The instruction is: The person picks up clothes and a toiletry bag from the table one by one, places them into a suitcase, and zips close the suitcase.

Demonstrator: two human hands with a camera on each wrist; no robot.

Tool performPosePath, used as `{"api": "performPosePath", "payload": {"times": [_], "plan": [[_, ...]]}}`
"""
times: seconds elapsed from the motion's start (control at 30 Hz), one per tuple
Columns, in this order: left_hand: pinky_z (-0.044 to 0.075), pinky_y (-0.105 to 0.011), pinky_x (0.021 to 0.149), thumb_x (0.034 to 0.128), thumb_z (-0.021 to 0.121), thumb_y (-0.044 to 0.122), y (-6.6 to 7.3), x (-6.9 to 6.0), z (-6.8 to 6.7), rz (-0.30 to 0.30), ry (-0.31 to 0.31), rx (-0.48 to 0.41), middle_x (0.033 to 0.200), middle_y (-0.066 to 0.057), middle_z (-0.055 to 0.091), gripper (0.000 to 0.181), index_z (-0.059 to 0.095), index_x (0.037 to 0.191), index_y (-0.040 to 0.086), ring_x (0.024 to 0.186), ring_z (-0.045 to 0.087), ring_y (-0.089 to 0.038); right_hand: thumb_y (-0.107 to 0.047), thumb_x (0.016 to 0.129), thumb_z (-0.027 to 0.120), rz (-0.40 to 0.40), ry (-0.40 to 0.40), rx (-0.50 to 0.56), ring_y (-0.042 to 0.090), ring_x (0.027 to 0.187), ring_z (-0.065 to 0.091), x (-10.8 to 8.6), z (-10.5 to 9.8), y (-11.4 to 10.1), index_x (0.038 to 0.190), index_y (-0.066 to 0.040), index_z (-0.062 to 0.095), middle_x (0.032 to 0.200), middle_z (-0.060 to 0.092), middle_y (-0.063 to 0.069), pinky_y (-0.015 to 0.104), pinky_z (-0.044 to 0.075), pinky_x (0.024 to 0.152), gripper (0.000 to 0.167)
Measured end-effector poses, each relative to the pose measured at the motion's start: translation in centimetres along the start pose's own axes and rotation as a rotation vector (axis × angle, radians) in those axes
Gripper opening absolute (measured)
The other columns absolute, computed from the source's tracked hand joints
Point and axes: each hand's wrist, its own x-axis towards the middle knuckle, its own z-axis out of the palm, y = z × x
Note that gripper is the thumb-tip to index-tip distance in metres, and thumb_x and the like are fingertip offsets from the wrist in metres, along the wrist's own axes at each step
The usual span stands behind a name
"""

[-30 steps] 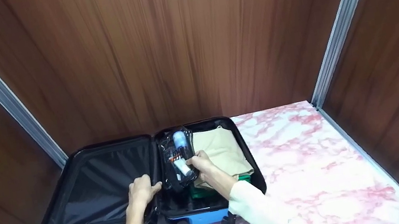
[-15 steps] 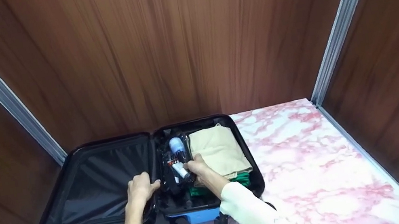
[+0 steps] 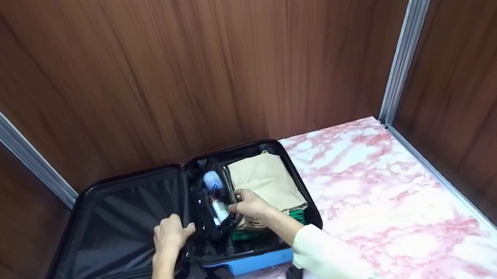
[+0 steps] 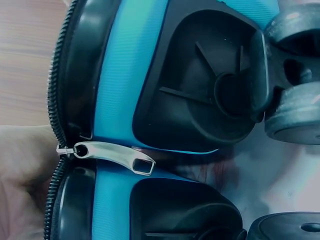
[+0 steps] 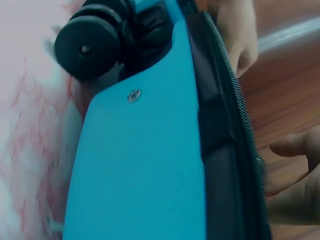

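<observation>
One clear pouch (image 3: 219, 201) runs front to back in the suitcase (image 3: 260, 261), right of the loosely curled left hand (image 3: 169, 234), nearer the right hand (image 3: 250, 204) at its right edge, grip unclear.

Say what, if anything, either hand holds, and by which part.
The right hand is at the right edge of the pouch, the left hand at the middle of the open suitcase; whether either grips cannot be told.
</observation>
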Motion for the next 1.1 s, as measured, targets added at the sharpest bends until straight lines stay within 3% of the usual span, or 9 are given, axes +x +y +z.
{"api": "performPosePath", "payload": {"times": [0.13,0.27,0.4,0.5,0.57,0.67,0.83,0.97,1.1], "plan": [[0.052,-0.057,0.082,0.0880,0.069,0.032,-0.1,0.1,-0.4,0.005,0.025,0.001,0.109,-0.035,0.067,0.040,0.065,0.099,-0.007,0.097,0.062,-0.055,-0.006,0.096,0.057,-0.088,-0.086,-0.180,0.027,0.133,0.051,-1.0,-1.2,-0.5,0.146,0.005,0.043,0.147,0.050,0.025,0.038,0.041,0.110,0.053],[0.052,-0.057,0.080,0.0889,0.069,0.031,-0.2,0.3,-0.8,0.011,0.047,0.010,0.107,-0.034,0.067,0.039,0.064,0.098,-0.007,0.094,0.063,-0.055,-0.009,0.099,0.054,-0.127,-0.183,-0.286,0.014,0.083,0.062,-1.5,-1.4,-0.9,0.151,0.002,0.036,0.152,0.045,0.021,0.029,0.047,0.079,0.056],[0.052,-0.057,0.080,0.0896,0.069,0.031,-0.1,0.4,-0.7,0.028,0.047,0.017,0.107,-0.035,0.067,0.040,0.064,0.099,-0.008,0.094,0.063,-0.055,-0.014,0.101,0.054,-0.119,-0.203,-0.354,0.011,0.077,0.055,-1.6,-1.2,-0.7,0.153,0.002,0.030,0.159,0.035,0.016,0.025,0.041,0.074,0.059],[0.052,-0.057,0.080,0.0899,0.068,0.032,-0.2,0.4,-0.4,0.030,0.055,0.018,0.106,-0.035,0.067,0.041,0.064,0.099,-0.008,0.094,0.063,-0.055,-0.013,0.101,0.055,-0.124,-0.219,-0.339,0.015,0.102,0.060,-1.5,-1.3,-0.2,0.154,0.002,0.028,0.159,0.035,0.017,0.028,0.043,0.088,0.061],[0.052,-0.058,0.080,0.0907,0.068,0.034,-0.5,0.1,-0.1,0.038,0.073,0.004,0.102,-0.034,0.068,0.041,0.063,0.096,-0.007,0.093,0.063,-0.055,-0.008,0.099,0.054,-0.161,-0.247,-0.266,0.027,0.104,0.064,-1.4,-1.8,0.1,0.154,0.004,0.027,0.156,0.038,0.022,0.035,0.047,0.099,0.062],[0.051,-0.058,0.080,0.0915,0.069,0.035,-1.4,-0.6,0.3,0.081,0.129,-0.064,0.094,-0.029,0.069,0.040,0.063,0.093,-0.005,0.090,0.065,-0.050,-0.002,0.097,0.053,-0.227,-0.257,-0.188,0.040,0.137,0.047,-1.5,-3.3,0.6,0.153,0.006,0.028,0.152,0.041,0.030,0.044,0.038,0.114,0.062],[0.056,-0.041,0.078,0.0908,0.071,0.018,-3.4,-3.1,0.3,0.133,0.322,-0.328,0.093,-0.019,0.066,0.024,0.065,0.098,-0.003,0.083,0.069,-0.030,0.000,0.098,0.051,-0.345,-0.189,-0.196,0.052,0.138,0.041,-2.6,-7.4,1.1,0.150,0.008,0.031,0.150,0.039,0.035,0.051,0.039,0.113,0.057],[0.051,-0.011,0.071,0.0903,0.068,0.007,-4.7,-6.2,-0.2,0.050,0.537,-0.526,0.095,-0.015,0.063,0.013,0.065,0.099,-0.002,0.079,0.061,-0.005,0.004,0.096,0.051,-0.421,-0.067,-0.196,0.055,0.132,0.045,-3.8,-11.3,1.9,0.147,0.010,0.036,0.142,0.046,0.037,0.055,0.039,0.111,0.053],[0.041,-0.002,0.067,0.0885,0.066,0.002,-6.2,-9.4,0.4,-0.080,0.715,-0.612,0.089,-0.007,0.061,0.010,0.064,0.097,-0.003,0.075,0.048,0.013,0.006,0.094,0.052,-0.375,0.062,-0.147,0.054,0.132,0.046,-5.1,-14.4,3.9,0.144,0.009,0.040,0.140,0.048,0.038,0.057,0.037,0.113,0.052]]}}
